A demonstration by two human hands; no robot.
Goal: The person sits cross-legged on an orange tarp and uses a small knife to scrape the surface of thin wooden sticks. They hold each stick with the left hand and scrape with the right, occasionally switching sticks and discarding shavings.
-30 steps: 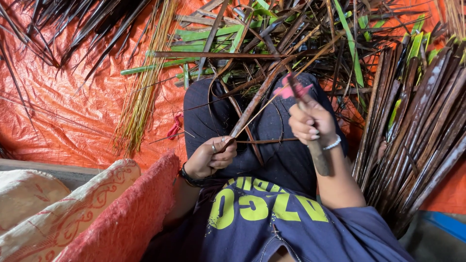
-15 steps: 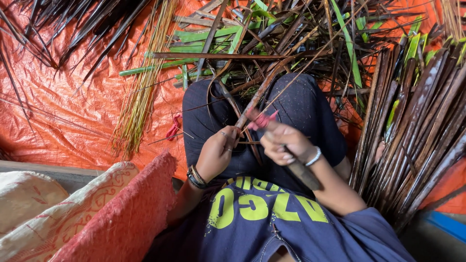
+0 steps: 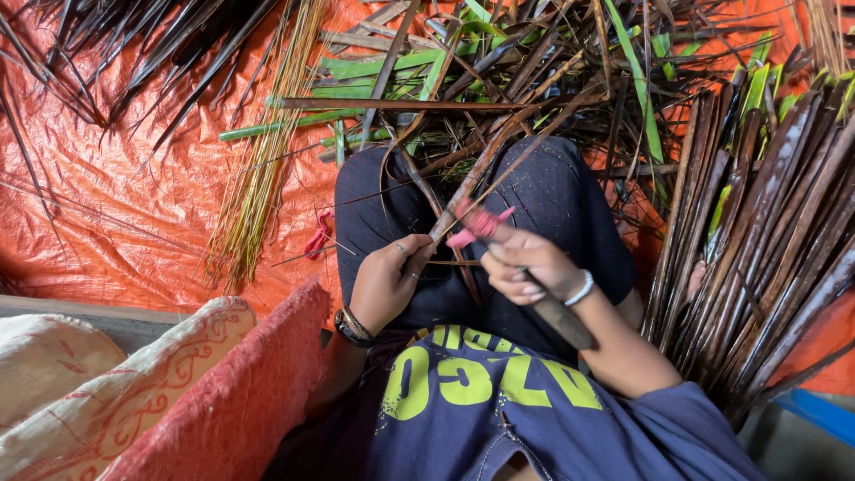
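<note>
I sit on an orange tarp [image 3: 134,205] with dark trousers over my knees. My left hand [image 3: 387,281] pinches the near end of a long brown leaf strip [image 3: 481,169] that runs up and away over my lap. My right hand [image 3: 525,267] is closed around a knife with a brown wooden handle [image 3: 561,321]. A pink wrap [image 3: 476,223] sits at the knife end, touching the strip just above my left thumb. The two hands are close together. The blade itself is hidden.
A bundle of thin yellowish sticks [image 3: 258,178] lies to the left. Dark dry fronds [image 3: 766,223] are heaped at the right, with green and brown leaves beyond my knees. Red and patterned cushions [image 3: 134,392] lie at my left side. A red scrap [image 3: 318,236] lies by my knee.
My right hand has come down and to the left with the knife, from raised over my right knee to beside my left hand. My left hand rose slightly along the strip.
</note>
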